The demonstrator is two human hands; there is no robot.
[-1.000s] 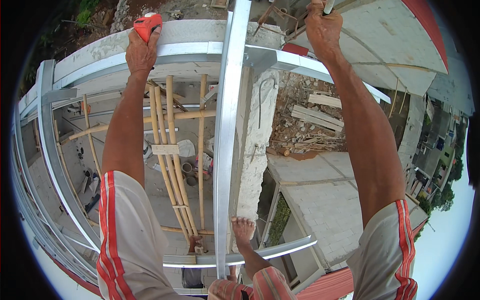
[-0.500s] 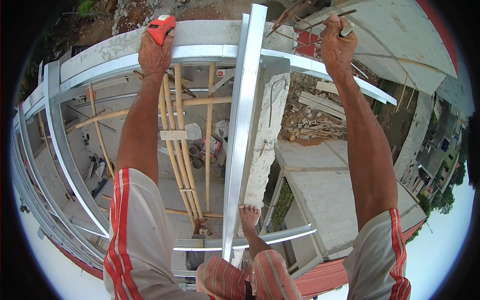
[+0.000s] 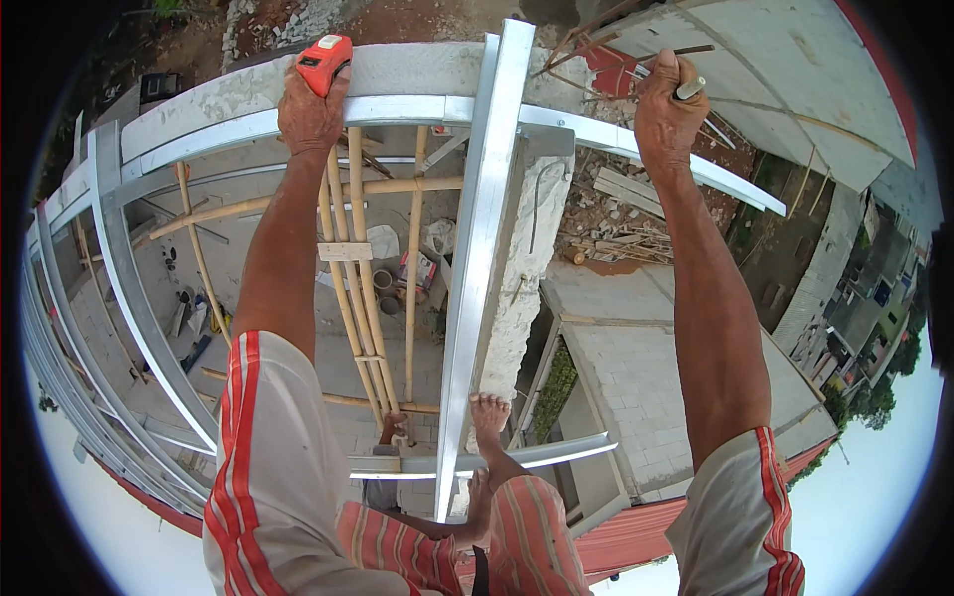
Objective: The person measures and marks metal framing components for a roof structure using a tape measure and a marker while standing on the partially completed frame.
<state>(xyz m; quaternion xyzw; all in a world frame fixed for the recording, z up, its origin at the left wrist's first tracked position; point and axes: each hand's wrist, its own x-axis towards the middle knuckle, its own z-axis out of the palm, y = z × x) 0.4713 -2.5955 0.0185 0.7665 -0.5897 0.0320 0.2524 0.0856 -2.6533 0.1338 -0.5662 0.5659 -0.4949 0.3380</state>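
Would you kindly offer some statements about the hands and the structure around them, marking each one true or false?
1. The left hand holds a red handheld tool. True.
2. The right hand is empty. False: it grips a slim pale rod.
3. A bare foot shows to the right of the long silver beam. True.
4. The bamboo poles joined by a small board lie right of that beam. False: they lie left of it.
5. Both sleeves carry red stripes. True.
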